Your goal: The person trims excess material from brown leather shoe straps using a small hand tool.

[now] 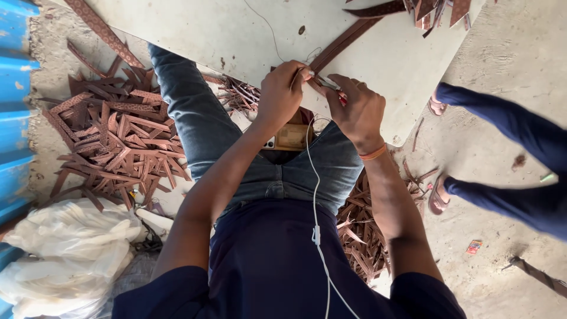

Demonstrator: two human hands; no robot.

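Head view: the left hand (282, 94) pinches the long brown patterned leather strip (339, 42) at the near edge of the pale flat board (236, 35). The right hand (357, 109), fingers curled tight, grips a small tool, mostly hidden, against the strip's end.

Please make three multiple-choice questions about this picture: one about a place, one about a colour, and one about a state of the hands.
1. Where does the big heap of brown strip offcuts lie?
A. on the white board
B. on the ground beside the person's left leg
C. inside the white plastic bag

2. What colour is the band on the right wrist?
A. orange
B. green
C. black

3. What are the two hands doing?
A. hanging at the sides
B. resting flat on the knees
C. both gripping the end of the brown strip at the board's edge

Answers: 1 B, the heap covers the ground by the jeans leg. 2 A, the wristband is orange. 3 C, the left hand and right hand meet on the brown strip over the white board.
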